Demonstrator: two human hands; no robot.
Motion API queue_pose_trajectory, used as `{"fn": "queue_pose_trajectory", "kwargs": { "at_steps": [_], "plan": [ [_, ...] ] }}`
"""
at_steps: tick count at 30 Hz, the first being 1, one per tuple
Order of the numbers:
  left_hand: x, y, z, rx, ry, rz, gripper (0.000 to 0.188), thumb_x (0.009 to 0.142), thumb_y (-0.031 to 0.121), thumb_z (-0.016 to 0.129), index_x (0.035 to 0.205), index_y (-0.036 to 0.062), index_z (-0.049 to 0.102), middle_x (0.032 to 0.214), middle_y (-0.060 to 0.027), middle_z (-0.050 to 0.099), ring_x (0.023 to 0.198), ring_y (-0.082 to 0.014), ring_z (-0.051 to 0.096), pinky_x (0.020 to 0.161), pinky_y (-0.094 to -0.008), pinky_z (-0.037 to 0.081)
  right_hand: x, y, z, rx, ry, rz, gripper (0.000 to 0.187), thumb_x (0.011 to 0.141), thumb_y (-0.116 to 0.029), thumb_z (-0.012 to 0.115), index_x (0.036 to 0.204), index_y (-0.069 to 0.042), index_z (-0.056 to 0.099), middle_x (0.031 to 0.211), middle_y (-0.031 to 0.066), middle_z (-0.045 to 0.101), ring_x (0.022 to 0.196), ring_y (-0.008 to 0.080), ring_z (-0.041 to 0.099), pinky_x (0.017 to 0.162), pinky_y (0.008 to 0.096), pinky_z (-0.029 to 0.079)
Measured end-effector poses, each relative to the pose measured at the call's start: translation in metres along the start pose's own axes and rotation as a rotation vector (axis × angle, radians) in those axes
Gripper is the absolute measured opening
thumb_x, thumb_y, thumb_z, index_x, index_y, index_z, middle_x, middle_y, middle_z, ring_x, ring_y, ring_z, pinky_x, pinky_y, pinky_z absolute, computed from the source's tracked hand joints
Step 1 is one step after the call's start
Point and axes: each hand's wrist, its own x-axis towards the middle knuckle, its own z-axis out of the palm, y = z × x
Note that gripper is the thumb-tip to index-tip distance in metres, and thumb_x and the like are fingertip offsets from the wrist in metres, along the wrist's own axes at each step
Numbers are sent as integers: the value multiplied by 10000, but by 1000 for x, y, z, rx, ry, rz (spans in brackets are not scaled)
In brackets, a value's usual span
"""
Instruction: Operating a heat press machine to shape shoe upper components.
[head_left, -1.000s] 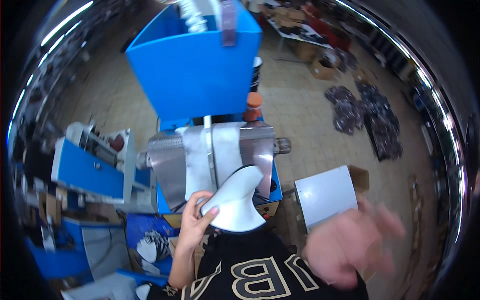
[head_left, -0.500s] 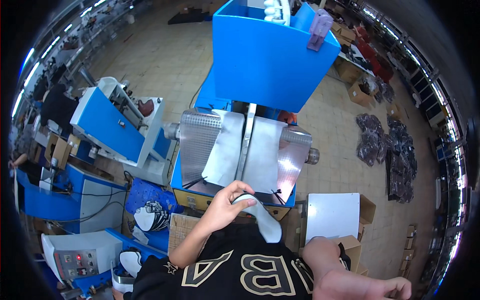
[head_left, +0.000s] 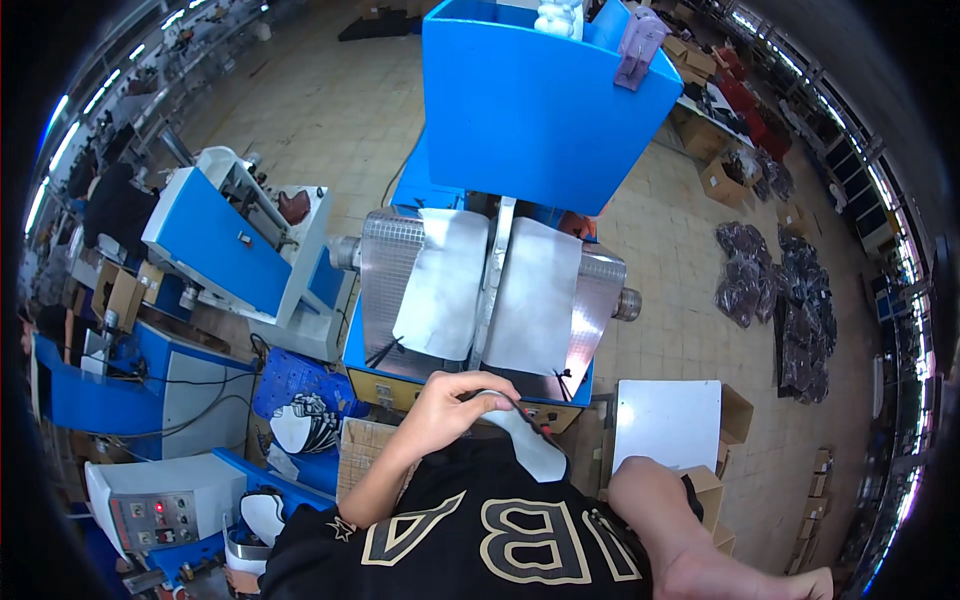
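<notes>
Overhead view of a hand-held piece before a blue machine; clock positions are read from the centre of the view, with 12 at the top. The left hand (head_left: 450, 415), just past 6 o'clock, has its thumb and fingers clamped on the upper end of a pale curved piece (head_left: 535, 450) with a dark edge. This piece lies between 5 and 6 o'clock, tilted, in front of the black shirt (head_left: 440, 560). The right hand (head_left: 740, 582), between 4 and 5 o'clock, is cut by the lower edge; whether its fingers are apart or together cannot be told. Two pale cloths, a left cloth (head_left: 445, 290) and a right cloth (head_left: 535, 300), lie on metal plates either side of a narrow bar (head_left: 494, 265), at 12 and 1 o'clock from the left hand. A stack of similar pieces (head_left: 300, 425) rests at 8 o'clock; a white panel (head_left: 668, 425) stands at 4. The step in hand is judged to be one-handed holding of the piece; the next move calls for a firm pinch and a controlled turn of the wrist.
</notes>
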Motion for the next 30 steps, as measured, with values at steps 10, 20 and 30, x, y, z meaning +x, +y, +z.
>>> {"fn": "queue_pose_trajectory", "kwargs": {
  "at_steps": [10,20,30],
  "plan": [
    [-3,10,-35,131,282,76,103,845,25,672,928,-33,686,889,-72,693,806,-121,618,740,-247,480,-193,6,-146,-1003,392,1424,79,853,-19,694,887,5,627,784,54,644,675,109,608,633,231,481],
    [-10,-3,-57,612,403,-29,115,857,43,654,952,-21,669,859,-95,675,783,-129,592,714,-250,462,-313,47,-168,-1794,-241,1361,380,759,-371,718,1032,-108,689,1170,87,579,1152,317,471,950,497,324],
    [-15,-138,-169,618,381,-100,187,867,110,686,955,-44,629,838,-75,651,790,-134,567,759,-271,460,-288,14,-177,-1643,254,1424,305,899,-267,569,1141,-82,558,744,242,629,665,439,619,623,539,481]
  ]
}}
